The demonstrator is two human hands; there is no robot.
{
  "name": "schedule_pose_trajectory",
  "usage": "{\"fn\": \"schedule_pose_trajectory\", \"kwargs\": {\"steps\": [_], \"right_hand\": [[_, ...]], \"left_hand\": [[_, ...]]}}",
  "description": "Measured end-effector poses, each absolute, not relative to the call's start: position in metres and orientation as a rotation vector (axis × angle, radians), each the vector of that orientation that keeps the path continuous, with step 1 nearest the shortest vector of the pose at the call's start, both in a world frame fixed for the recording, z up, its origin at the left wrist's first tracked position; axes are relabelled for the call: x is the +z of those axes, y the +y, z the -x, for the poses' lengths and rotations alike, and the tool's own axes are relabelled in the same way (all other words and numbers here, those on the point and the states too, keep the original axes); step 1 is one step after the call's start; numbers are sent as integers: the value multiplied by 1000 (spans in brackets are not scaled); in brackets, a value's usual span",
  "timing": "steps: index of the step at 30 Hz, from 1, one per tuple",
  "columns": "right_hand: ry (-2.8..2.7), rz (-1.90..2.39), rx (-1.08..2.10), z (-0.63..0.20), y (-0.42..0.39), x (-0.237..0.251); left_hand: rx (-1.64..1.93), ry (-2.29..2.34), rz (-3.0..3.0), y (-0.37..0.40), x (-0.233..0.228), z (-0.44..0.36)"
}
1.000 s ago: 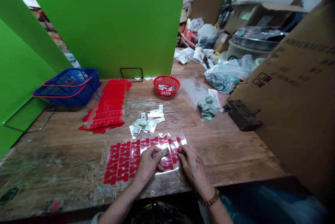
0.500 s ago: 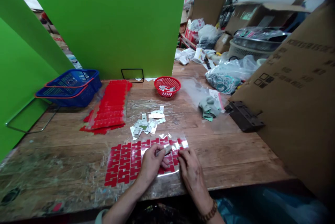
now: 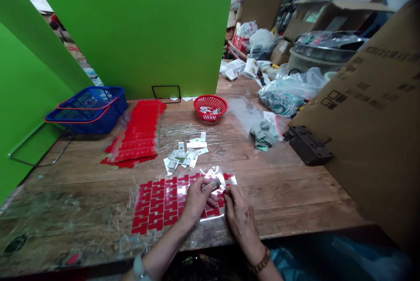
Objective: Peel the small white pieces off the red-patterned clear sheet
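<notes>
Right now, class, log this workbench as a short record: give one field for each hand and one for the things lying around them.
Left hand: left hand pinches a small grey piece above the sheet.
Right hand: right hand rests its fingertips on the sheet's right edge.
Sheet: clear film of red stickers, flat on the wooden table.
Behind the sheet: loose pile of small silver pieces.
Further back: stack of red sheets, red basket, blue basket.
</notes>
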State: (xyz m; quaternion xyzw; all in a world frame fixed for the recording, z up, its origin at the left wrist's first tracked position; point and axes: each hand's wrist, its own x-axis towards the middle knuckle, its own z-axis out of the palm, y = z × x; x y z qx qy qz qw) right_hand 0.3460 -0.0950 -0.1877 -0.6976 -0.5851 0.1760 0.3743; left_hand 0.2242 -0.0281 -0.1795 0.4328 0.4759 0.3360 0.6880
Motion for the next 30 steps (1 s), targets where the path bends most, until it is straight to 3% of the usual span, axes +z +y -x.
{"fn": "schedule_pose_trajectory", "kwargs": {"steps": [17, 30], "right_hand": [[-1406, 1681, 477, -347, -101, -189], [-1218, 1415, 772, -359, -106, -186]], "left_hand": [[775, 1123, -953, -30, -177, -228], [767, 1062, -861, -25, -176, -226]]}}
